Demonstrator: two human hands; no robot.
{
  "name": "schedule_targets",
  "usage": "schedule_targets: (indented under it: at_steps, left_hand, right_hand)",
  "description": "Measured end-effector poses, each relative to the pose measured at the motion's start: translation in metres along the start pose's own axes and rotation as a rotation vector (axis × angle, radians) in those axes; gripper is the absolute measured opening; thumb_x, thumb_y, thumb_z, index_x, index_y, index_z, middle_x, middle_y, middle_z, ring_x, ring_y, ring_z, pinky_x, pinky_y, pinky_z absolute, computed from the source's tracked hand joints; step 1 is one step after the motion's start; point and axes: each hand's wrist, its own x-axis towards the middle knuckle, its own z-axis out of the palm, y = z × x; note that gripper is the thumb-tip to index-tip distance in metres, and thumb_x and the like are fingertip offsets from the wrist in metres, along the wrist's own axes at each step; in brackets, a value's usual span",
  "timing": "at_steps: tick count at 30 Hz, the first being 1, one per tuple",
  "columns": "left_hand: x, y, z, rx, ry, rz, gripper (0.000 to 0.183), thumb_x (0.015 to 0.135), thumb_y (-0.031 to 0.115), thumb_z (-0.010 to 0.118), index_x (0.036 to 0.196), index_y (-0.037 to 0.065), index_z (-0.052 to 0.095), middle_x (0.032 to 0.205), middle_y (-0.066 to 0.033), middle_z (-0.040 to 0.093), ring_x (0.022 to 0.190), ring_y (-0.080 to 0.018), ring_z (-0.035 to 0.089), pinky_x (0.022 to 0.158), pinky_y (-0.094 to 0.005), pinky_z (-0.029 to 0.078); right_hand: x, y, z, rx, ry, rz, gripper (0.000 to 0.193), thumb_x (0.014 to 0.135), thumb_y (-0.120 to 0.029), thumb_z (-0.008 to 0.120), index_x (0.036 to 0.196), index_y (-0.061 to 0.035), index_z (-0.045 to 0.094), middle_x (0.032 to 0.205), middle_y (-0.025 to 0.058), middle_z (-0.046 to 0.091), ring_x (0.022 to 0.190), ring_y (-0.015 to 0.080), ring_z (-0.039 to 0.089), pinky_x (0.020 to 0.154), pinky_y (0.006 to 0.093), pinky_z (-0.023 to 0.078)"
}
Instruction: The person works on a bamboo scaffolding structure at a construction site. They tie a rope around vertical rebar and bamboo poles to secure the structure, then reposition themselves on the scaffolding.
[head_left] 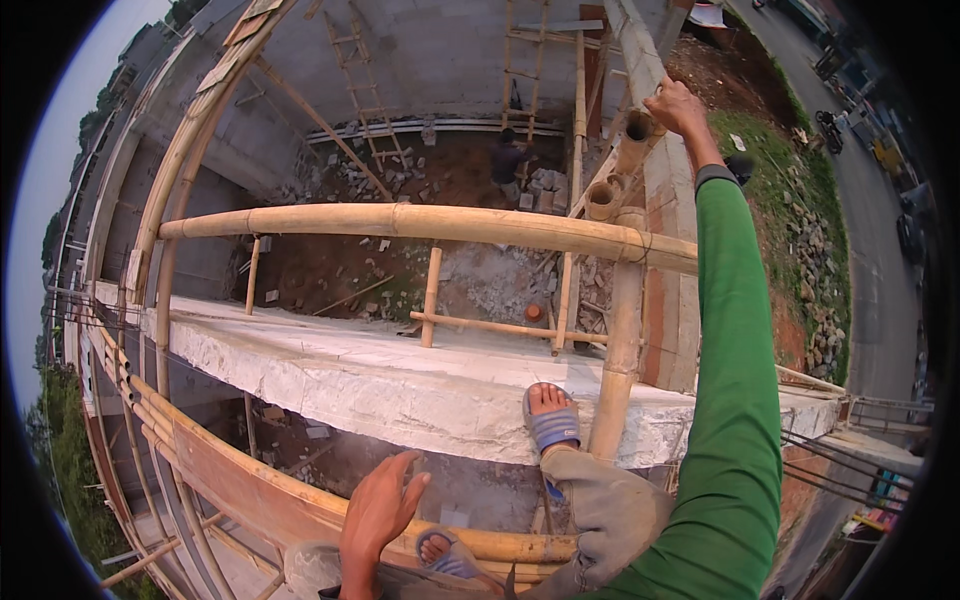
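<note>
My right hand (680, 108), at the end of a stretched-out green sleeve, has its fingers curled over the edge of a grey concrete beam (672, 215). Beside it stand the cut ends of upright bamboo poles (633, 140). Low in the view, my left hand (385, 505) hangs over bamboo scaffolding (270, 480) with its fingers stretched out, holding nothing. A thick horizontal bamboo pole (430, 222) crosses in front of me, lashed to an upright at the right. One of my sandaled feet (551, 415) is on a rough white concrete ledge (360, 385); the other is on the bamboo below.
Far below, a person (510, 160) is near stacked blocks on rubble-strewn ground. Bamboo ladders (365, 85) lean on the far grey wall. Thin rods (850, 465) stick out past the ledge at the right. A road (880, 250) with vehicles runs along the right side.
</note>
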Motion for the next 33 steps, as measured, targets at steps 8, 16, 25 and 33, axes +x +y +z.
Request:
schedule_targets:
  at_steps: [8, 16, 25, 33]
  left_hand:
    - [0.0007, 0.0021, -0.0004, 0.000, -0.005, -0.020, 0.045, 0.100, 0.028, 0.069, 0.134, -0.001, 0.067, 0.128, -0.0260, 0.071, 0.114, -0.0440, 0.068, 0.099, -0.0484, 0.054]
    - [0.0000, 0.0042, -0.0022, -0.001, -0.006, -0.028, 0.045, 0.100, 0.028, 0.069, 0.135, -0.001, 0.067, 0.130, -0.0261, 0.070, 0.116, -0.0444, 0.068, 0.100, -0.0482, 0.054]
    - [0.0008, 0.0037, -0.0016, 0.001, -0.012, -0.040, 0.045, 0.100, 0.028, 0.069, 0.136, 0.000, 0.067, 0.131, -0.0261, 0.070, 0.117, -0.0443, 0.068, 0.100, -0.0481, 0.053]
    - [0.0004, 0.0089, -0.0035, -0.027, -0.019, -0.040, 0.044, 0.101, 0.028, 0.069, 0.134, 0.000, 0.066, 0.130, -0.0265, 0.070, 0.120, -0.0468, 0.066, 0.102, -0.0481, 0.053]
  right_hand:
    - [-0.0014, 0.0001, -0.0004, 0.021, -0.004, 0.005, 0.063, 0.092, -0.048, 0.069, 0.140, -0.0067, 0.062, 0.143, 0.0255, 0.063, 0.131, 0.0437, 0.062, 0.110, 0.0517, 0.050]
    - [-0.0019, 0.0002, 0.0011, 0.004, 0.037, 0.008, 0.062, 0.091, -0.046, 0.069, 0.138, -0.0056, 0.064, 0.139, 0.0251, 0.066, 0.128, 0.0447, 0.064, 0.108, 0.0517, 0.052]
    - [-0.0060, -0.0041, -0.0040, 0.013, 0.028, 0.019, 0.060, 0.092, -0.045, 0.070, 0.136, -0.0056, 0.065, 0.140, 0.0239, 0.066, 0.129, 0.0434, 0.064, 0.107, 0.0520, 0.053]
    - [-0.0046, -0.0006, 0.0015, -0.011, 0.028, 0.010, 0.060, 0.094, -0.047, 0.067, 0.139, -0.0079, 0.064, 0.145, 0.0221, 0.063, 0.131, 0.0424, 0.063, 0.109, 0.0508, 0.052]
